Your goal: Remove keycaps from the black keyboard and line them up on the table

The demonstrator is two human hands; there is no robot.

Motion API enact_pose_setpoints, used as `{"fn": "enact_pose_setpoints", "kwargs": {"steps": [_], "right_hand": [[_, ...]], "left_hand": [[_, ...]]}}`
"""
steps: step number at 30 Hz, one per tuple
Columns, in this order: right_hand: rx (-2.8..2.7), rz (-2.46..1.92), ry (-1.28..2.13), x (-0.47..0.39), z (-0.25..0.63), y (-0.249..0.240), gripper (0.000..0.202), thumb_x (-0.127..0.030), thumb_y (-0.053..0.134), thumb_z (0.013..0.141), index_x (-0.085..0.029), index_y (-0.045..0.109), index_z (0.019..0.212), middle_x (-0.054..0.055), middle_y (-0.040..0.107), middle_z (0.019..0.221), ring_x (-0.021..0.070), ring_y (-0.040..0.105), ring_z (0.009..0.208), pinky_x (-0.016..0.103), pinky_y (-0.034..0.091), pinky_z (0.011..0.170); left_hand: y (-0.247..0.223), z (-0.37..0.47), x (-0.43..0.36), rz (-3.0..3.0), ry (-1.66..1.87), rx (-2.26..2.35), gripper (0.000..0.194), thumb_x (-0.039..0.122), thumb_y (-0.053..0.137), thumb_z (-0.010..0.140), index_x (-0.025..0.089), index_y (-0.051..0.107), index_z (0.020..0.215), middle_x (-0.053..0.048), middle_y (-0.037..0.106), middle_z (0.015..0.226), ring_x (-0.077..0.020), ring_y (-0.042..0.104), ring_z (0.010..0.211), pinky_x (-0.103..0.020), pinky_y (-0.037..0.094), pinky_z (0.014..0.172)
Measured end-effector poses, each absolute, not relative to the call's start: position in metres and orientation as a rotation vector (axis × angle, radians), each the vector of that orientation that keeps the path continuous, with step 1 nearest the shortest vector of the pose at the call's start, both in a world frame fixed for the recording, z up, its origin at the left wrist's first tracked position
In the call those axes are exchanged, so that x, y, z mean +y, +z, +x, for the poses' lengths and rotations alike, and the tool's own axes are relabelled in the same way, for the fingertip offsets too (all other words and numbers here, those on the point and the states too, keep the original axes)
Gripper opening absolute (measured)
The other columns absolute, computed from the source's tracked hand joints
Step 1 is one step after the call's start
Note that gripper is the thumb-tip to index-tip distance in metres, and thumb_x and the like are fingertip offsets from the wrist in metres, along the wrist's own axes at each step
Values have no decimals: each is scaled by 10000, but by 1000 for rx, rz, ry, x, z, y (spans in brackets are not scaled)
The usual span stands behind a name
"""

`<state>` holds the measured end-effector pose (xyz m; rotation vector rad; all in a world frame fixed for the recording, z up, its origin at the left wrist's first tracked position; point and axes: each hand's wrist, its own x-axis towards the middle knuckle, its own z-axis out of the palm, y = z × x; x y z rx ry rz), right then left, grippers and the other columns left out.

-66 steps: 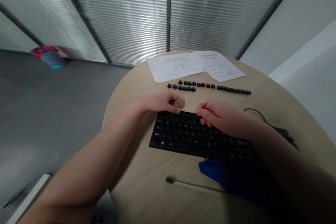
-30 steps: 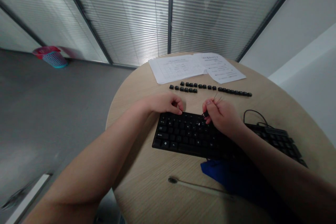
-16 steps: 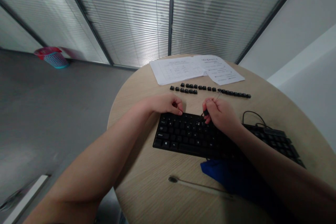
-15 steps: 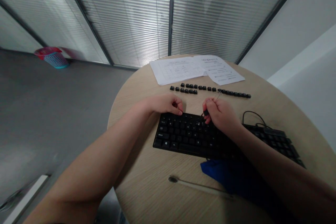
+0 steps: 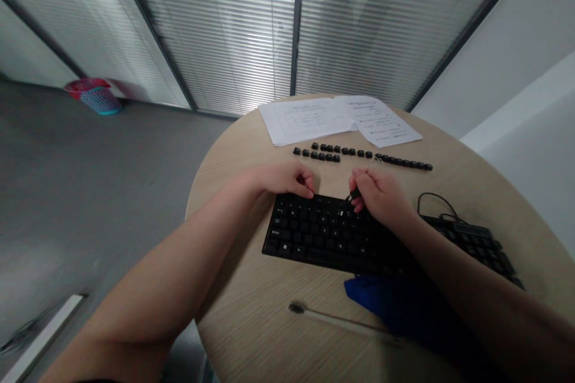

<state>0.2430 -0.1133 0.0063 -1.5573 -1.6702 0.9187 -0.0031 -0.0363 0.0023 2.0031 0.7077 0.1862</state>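
A black keyboard (image 5: 314, 233) lies on the round wooden table, several of its keys gone from the back rows. My left hand (image 5: 287, 178) has curled fingers at the keyboard's back left edge, the thumb pressing on that edge. Pinched in my right hand (image 5: 375, 191) is a keycap puller (image 5: 355, 193) with a dark handle and thin wire ends. Its lower end points down at the upper rows of keys. Loose black keycaps (image 5: 353, 152) stand in two rows behind the hands. My right forearm hides part of the keyboard's right side.
Printed papers (image 5: 309, 121) lie at the table's far side. Toward the front are a brush (image 5: 341, 320) with dark bristles and a blue cloth (image 5: 372, 296). A cable (image 5: 438, 194) loops behind the keyboard. A red and blue basket (image 5: 96, 96) stands on the floor.
The puller in my right hand has tilted slightly, and its lower end shows more plainly over the keys. The view has shifted a little. My left hand stays on the keyboard's edge.
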Motion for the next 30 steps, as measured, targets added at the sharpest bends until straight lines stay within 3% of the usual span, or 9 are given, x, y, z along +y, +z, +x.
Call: {"fn": "enact_pose_setpoints", "kwargs": {"steps": [13, 20, 30], "right_hand": [[-1457, -1640, 1072, -94, 241, -4, 445, -568, 488, 951, -205, 576, 709, -27, 572, 453, 94, 510, 340, 195, 364, 346], [-1681, -1466, 1038, -100, 243, 8, 363, -491, 493, 973, -205, 575, 764, -32, 613, 529, 84, 544, 399, 189, 385, 415], [-2030, -1363, 837, -121, 256, 24, 387, -514, 494, 977, -203, 626, 788, -9, 659, 585, 124, 602, 480, 244, 442, 511]], "left_hand": [[1, -3, -36, 2020, 196, 718, 186, 324, 711, 781, 150, 730, 847, 0, 702, 732, -124, 582, 682, -282, 412, 682], [1, -3, -36, 2013, 194, 727, 166, 318, 710, 790, 160, 730, 837, 8, 696, 717, -117, 579, 660, -265, 415, 660], [3, -3, -37, 2014, 191, 732, 172, 318, 707, 782, 162, 735, 848, 6, 702, 735, -122, 588, 685, -267, 420, 677]]}}
